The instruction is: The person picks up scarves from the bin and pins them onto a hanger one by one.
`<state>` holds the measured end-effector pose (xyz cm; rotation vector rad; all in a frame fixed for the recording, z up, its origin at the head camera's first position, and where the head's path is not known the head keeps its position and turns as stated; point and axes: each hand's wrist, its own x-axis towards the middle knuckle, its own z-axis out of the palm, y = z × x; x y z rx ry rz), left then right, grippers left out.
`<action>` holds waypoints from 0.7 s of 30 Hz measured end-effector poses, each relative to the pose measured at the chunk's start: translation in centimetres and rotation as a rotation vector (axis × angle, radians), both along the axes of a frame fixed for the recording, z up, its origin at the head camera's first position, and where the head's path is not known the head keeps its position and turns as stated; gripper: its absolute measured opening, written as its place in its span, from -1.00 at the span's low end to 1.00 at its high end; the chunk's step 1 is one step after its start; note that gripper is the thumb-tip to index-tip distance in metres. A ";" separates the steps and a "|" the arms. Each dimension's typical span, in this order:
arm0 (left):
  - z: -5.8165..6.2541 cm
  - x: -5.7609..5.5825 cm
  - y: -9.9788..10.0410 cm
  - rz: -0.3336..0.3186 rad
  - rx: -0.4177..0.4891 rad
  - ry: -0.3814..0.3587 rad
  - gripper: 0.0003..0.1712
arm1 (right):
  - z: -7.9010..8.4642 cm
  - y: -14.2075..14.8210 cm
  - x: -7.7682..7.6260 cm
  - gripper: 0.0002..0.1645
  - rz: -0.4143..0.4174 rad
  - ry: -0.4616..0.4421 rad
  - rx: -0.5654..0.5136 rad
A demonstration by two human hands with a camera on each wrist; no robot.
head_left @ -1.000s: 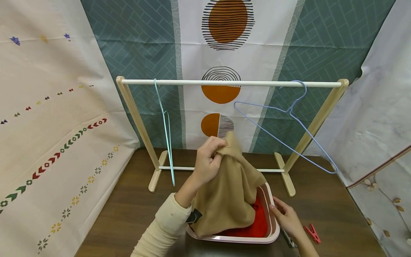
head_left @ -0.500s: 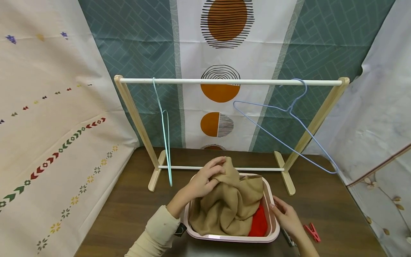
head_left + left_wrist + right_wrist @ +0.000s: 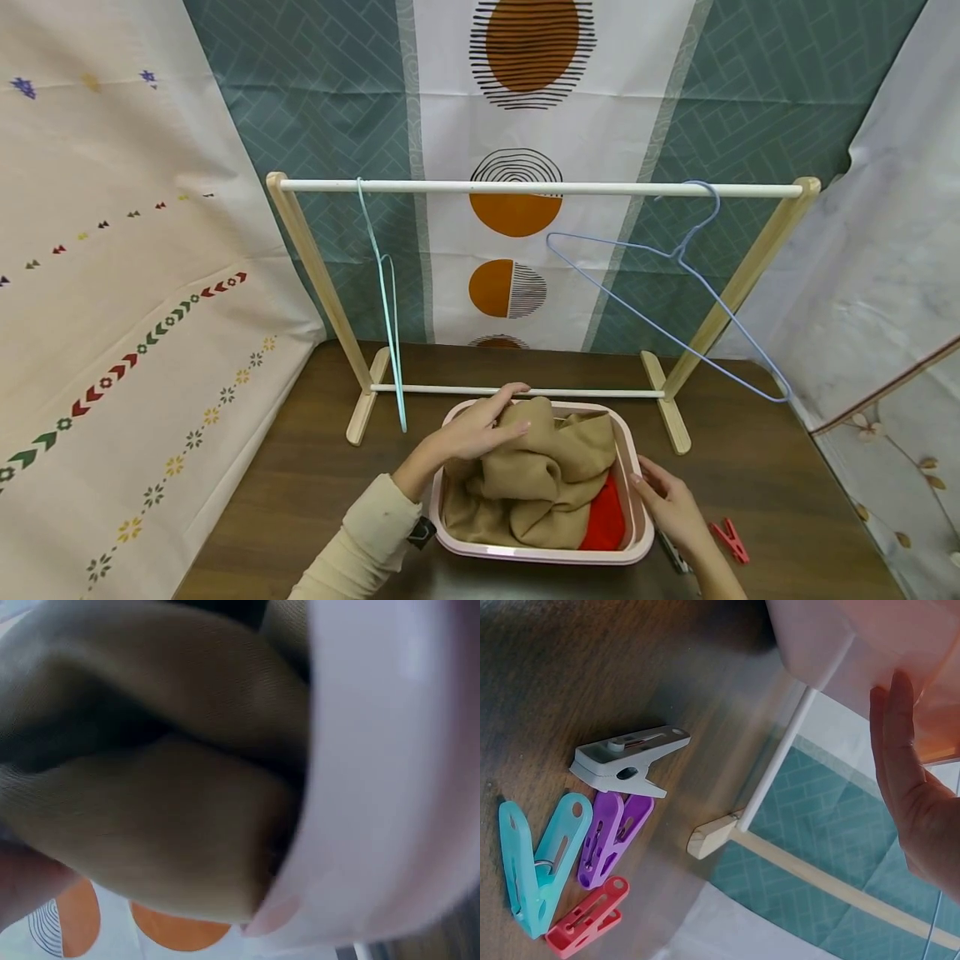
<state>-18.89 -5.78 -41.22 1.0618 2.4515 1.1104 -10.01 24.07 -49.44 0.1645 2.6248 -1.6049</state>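
Observation:
A tan cloth (image 3: 551, 475) lies bunched in a pale pink basket (image 3: 543, 557), with a red cloth (image 3: 604, 518) showing at its right. My left hand (image 3: 480, 429) rests at the cloth's upper left, its fingers loosely extended and gripping nothing. The left wrist view shows the tan folds (image 3: 172, 817) close up beside the blurred basket wall (image 3: 382, 780). My right hand (image 3: 670, 500) touches the basket's right side. In the right wrist view, its fingers (image 3: 900, 735) lie straight along the outer wall; the thumb is hidden there.
Behind the basket stands a rack with a white rail (image 3: 487, 187). A mint hanger (image 3: 388, 308) and a blue hanger (image 3: 637, 308) hang from it. Grey (image 3: 626, 761), purple (image 3: 607, 840), teal (image 3: 541, 862) and red (image 3: 589, 919) clothespins lie on the table.
My left hand has lowered the raised tan cloth into the basket and let go of it. My right hand has stayed at the basket's right side.

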 end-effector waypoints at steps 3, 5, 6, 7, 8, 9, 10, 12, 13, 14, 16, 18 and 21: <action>0.1 -0.1 0.4 0.054 -0.125 -0.011 -0.27 | 0.0 -0.1 0.1 -0.45 -0.001 0.006 -0.001; 0.2 -0.2 0.6 0.054 -0.147 -0.057 -0.41 | 0.0 -0.1 0.1 -0.46 -0.004 0.012 0.002; 0.1 -0.2 0.6 0.043 -0.140 -0.078 -0.51 | 0.0 -0.1 0.1 -0.46 -0.006 0.014 0.004; 0.1 -0.3 0.6 0.034 -0.125 -0.102 -0.63 | 0.0 -0.1 0.1 -0.46 -0.008 0.015 0.007; 0.0 -0.3 0.6 0.023 -0.105 -0.122 -0.74 | 0.0 -0.1 0.1 -0.46 -0.009 0.016 0.007; 0.0 -0.4 0.6 0.009 -0.084 -0.132 -0.81 | 0.0 -0.2 0.1 -0.46 -0.010 0.017 0.005; -0.1 -0.4 0.6 -0.007 -0.063 -0.128 -0.85 | 0.0 -0.2 0.0 -0.46 -0.009 0.017 0.001; -0.1 -0.4 0.6 -0.048 -0.020 -0.080 -0.89 | 0.0 -0.2 0.0 -0.47 -0.010 0.020 0.000; 0.0 -0.4 0.7 -0.062 0.004 -0.048 -0.88 | 0.0 -0.1 0.0 -0.47 -0.011 0.022 0.000; 0.1 -0.4 0.7 -0.074 0.032 -0.016 -0.89 | 0.0 -0.1 0.0 -0.47 -0.010 0.025 0.000; 0.6 -0.2 0.9 -0.081 0.093 0.046 -0.90 | 0.0 -0.1 0.0 -0.47 -0.008 0.027 -0.001; 1.2 0.1 1.2 -0.065 0.170 0.083 -0.93 | 0.0 -0.1 0.0 -0.47 -0.007 0.027 -0.002; 2.4 0.6 1.8 0.006 0.268 0.112 -0.94 | -0.1 0.0 0.0 -0.47 -0.005 0.023 -0.017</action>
